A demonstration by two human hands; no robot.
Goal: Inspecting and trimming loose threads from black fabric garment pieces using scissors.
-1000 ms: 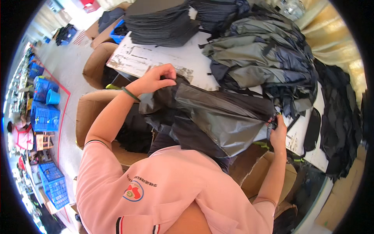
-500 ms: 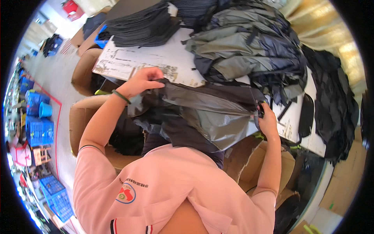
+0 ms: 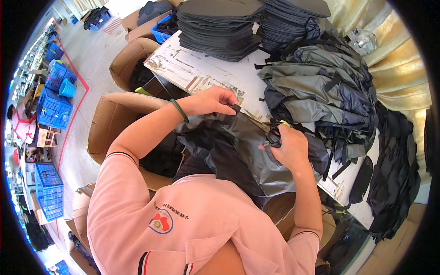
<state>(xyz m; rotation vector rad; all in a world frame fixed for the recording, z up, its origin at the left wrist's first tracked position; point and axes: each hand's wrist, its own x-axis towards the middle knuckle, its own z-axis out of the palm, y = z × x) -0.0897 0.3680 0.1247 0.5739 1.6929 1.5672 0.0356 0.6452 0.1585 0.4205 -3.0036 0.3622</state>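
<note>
Gripping the grey-black backpack (image 3: 247,151) at the white table (image 3: 206,68) edge, left hand (image 3: 208,101) pinched its top strap shut, right hand (image 3: 288,149) closed on its fabric. Finished bag pile (image 3: 321,91) lay further onto the table; stacked black panels (image 3: 220,25) beyond. Judged mid-job, bag unplaced.

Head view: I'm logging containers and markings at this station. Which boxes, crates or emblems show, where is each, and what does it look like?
Cardboard box: left of the table, open, brown.
Second cardboard box: farther back, open, brown, dark goods inside.
Blue crates: far left floor, slatted plastic.
Blue bin: behind the table, by the foam stacks.
Emblem: pink shirt's chest, round, red and blue.
No screens show.
</note>
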